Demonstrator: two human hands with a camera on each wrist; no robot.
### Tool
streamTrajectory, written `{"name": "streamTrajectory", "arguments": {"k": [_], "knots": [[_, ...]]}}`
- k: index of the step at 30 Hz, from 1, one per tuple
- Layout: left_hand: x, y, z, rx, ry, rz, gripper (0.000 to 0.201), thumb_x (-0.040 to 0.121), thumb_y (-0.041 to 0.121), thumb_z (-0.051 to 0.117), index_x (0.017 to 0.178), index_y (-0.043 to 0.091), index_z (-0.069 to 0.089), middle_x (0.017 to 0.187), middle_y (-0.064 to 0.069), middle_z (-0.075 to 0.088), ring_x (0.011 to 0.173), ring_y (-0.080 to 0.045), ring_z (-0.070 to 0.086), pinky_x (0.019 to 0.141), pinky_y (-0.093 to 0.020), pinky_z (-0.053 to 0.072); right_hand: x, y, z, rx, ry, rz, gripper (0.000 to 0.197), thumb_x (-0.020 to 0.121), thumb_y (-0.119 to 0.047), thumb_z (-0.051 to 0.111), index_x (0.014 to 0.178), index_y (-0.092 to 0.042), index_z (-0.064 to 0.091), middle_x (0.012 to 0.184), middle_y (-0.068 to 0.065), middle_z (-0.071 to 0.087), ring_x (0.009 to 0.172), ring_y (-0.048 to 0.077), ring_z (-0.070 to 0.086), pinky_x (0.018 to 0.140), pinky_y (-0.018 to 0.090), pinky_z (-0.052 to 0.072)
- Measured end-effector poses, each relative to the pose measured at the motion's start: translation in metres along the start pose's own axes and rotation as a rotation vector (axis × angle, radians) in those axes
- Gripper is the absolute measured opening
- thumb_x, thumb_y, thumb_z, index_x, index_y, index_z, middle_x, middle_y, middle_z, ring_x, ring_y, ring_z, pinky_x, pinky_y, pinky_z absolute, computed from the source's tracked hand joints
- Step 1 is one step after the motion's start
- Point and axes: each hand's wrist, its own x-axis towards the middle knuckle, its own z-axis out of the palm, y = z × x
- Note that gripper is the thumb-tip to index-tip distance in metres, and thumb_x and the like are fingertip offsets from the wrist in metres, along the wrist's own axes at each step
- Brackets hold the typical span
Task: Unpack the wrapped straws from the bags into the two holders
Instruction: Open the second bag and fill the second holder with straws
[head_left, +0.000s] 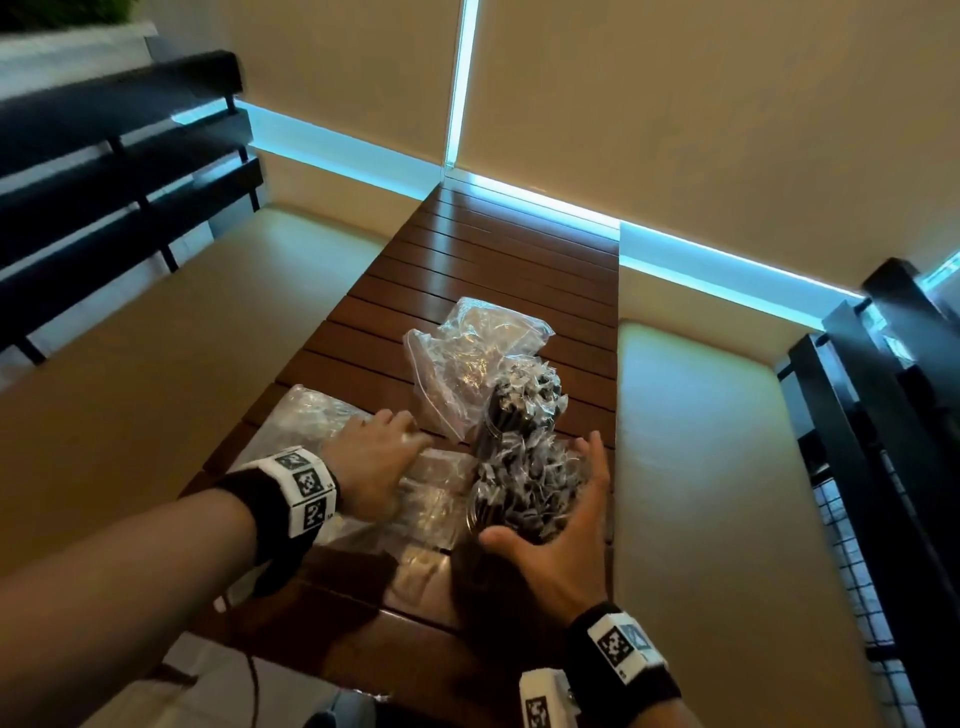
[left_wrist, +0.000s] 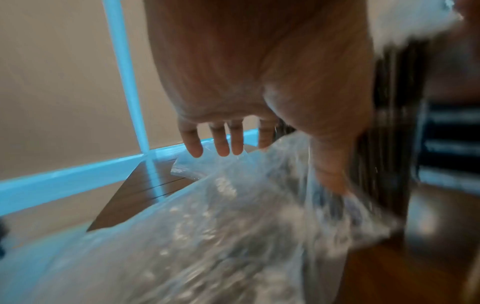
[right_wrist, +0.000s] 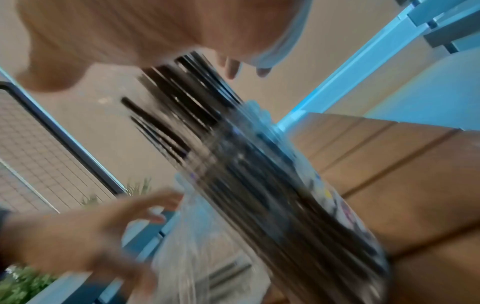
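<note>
Two holders stand side by side on the slatted wooden table, both packed with black straws in clear wrappers: the far bundle and the near bundle. My right hand is open and cupped around the near bundle, thumb on its left, fingers on its right. The right wrist view shows those straws blurred, with the fingertips apart from them. My left hand lies flat with spread fingers on a clear plastic bag lying on the table.
A crumpled, empty-looking clear zip bag lies behind the holders. Cream bench seats flank the table on both sides. Black slatted backrests rise at far left and right. The wall closes the table's far end.
</note>
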Motion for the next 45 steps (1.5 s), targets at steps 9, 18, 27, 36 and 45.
{"name": "streamTrajectory", "arguments": {"k": [9, 18, 27, 36, 45], "knots": [[-0.004, -0.007, 0.018, 0.137, 0.124, -0.03, 0.028, 0.094, 0.014, 0.045, 0.12, 0.024, 0.05, 0.119, 0.001, 0.055, 0.105, -0.02, 0.056, 0.083, -0.032, 0.041, 0.052, -0.095, -0.007, -0.487, 0.058, -0.508, 0.006, 0.09, -0.021, 0.059, 0.09, -0.017, 0.063, 0.086, -0.008, 0.061, 0.079, 0.009, 0.05, 0.073, 0.024, 0.039], [-0.013, -0.013, 0.024, 0.232, -0.036, 0.047, 0.051, 0.092, 0.035, 0.051, 0.139, 0.02, 0.037, 0.142, -0.01, 0.04, 0.128, -0.03, 0.042, 0.104, -0.048, 0.034, 0.061, -0.109, 0.055, -1.145, -0.69, -0.344, 0.015, 0.089, -0.012, 0.057, 0.09, -0.019, 0.07, 0.092, 0.002, 0.07, 0.092, 0.025, 0.065, 0.077, 0.034, 0.033], [-0.024, -0.071, -0.01, -0.14, 0.325, -0.09, 0.012, 0.093, 0.021, 0.052, 0.103, 0.027, 0.05, 0.098, 0.004, 0.058, 0.074, -0.023, 0.062, 0.057, -0.032, 0.041, 0.078, -0.114, 0.067, -1.111, -0.637, -0.24, 0.016, 0.09, -0.009, 0.055, 0.093, -0.01, 0.071, 0.092, 0.01, 0.07, 0.087, 0.03, 0.069, 0.071, 0.031, 0.05], [-0.065, -0.091, -0.073, -0.223, 0.539, 0.045, 0.01, 0.091, 0.023, 0.043, 0.1, 0.028, 0.045, 0.087, 0.01, 0.045, 0.063, -0.015, 0.042, 0.048, -0.029, 0.033, 0.117, -0.128, 0.118, -0.895, -0.561, -0.237, 0.027, 0.092, -0.021, 0.061, 0.116, -0.014, 0.071, 0.116, 0.008, 0.071, 0.107, 0.026, 0.064, 0.093, 0.035, 0.051], [-0.08, -0.083, -0.095, -0.266, 0.703, 0.042, 0.036, 0.09, -0.001, 0.058, 0.103, 0.03, 0.042, 0.099, 0.005, 0.054, 0.068, -0.021, 0.052, 0.054, -0.041, 0.049, 0.108, -0.135, 0.133, -1.27, -0.795, -0.13, 0.035, 0.103, -0.032, 0.038, 0.128, -0.017, 0.058, 0.131, 0.005, 0.06, 0.122, 0.027, 0.056, 0.109, 0.051, 0.037]]}}
